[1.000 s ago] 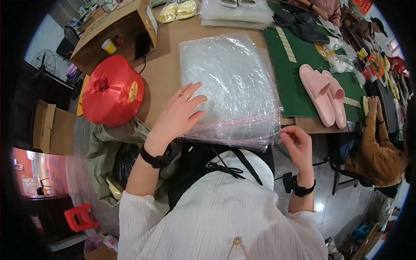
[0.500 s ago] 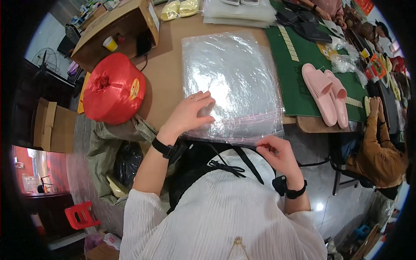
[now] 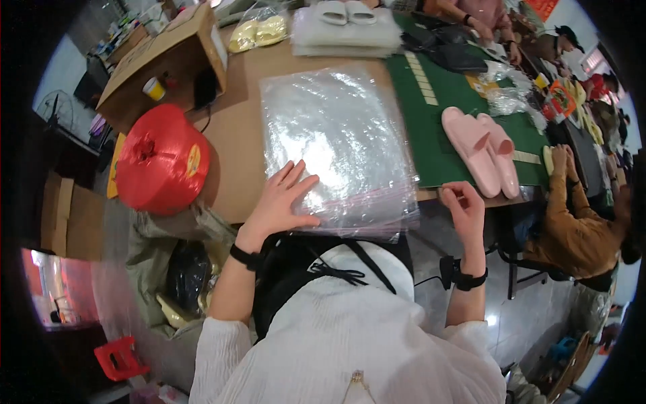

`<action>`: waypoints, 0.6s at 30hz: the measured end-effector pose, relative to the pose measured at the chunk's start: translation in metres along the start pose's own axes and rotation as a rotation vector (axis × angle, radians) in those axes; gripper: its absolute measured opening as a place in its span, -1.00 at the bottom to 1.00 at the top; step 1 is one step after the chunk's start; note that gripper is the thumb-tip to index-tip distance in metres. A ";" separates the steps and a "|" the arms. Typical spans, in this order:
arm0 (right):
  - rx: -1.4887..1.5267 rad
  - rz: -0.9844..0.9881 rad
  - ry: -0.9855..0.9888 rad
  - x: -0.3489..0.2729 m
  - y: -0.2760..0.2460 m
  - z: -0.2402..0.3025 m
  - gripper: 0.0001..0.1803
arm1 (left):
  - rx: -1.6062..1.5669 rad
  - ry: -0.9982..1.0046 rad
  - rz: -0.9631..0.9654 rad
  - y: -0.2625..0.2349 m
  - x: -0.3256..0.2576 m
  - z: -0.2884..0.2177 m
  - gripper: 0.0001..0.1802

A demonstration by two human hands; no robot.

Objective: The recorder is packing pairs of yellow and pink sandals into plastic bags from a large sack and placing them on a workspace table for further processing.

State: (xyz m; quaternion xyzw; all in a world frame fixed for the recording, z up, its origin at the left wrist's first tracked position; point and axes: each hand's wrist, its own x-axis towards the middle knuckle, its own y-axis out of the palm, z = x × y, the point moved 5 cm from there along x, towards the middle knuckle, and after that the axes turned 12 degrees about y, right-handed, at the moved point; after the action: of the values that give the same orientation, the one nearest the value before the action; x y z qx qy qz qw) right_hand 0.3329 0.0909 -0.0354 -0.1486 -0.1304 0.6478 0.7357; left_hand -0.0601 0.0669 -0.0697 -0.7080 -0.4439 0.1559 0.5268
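Note:
A stack of clear plastic bags [image 3: 336,128] with pink seal strips along the near end lies in front of me on the brown table. My left hand [image 3: 279,205] rests open on the stack's near left part, fingers spread. Off the stack's near right corner, my right hand [image 3: 465,212] is raised with its fingers curled in, and I see nothing in them. The closest thing beyond it is a pair of pink slippers [image 3: 471,145], lying side by side on a green mat [image 3: 431,141].
A red roll of plastic twine [image 3: 161,158] and a cardboard box [image 3: 161,60] stand at left. Bagged yellow slippers [image 3: 259,34] and white slippers [image 3: 346,12] on a pile of sheets are at the far edge. A co-worker in a brown top [image 3: 572,222] sits at right.
My right hand has left the near edge of the bag stack and moved right and up, toward the slippers. My left hand stays on the stack, fingers more spread. The whole view has shifted.

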 end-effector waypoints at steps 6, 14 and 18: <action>-0.017 -0.254 0.007 0.057 -0.068 -0.032 -0.81 | 0.025 -0.044 -0.026 0.004 -0.004 0.002 -0.06; -0.194 -0.437 -0.198 0.124 -0.187 0.013 -0.77 | 0.047 -0.094 0.031 0.002 0.002 -0.007 -0.02; -0.535 -0.581 -0.277 0.126 -0.207 0.076 -0.72 | 0.026 -0.122 0.042 0.002 0.006 -0.008 -0.01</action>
State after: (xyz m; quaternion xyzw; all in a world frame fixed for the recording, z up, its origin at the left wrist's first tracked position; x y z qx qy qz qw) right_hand 0.5090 0.1956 0.1151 -0.2029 -0.4282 0.3707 0.7988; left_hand -0.0503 0.0668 -0.0673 -0.6994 -0.4584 0.2155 0.5043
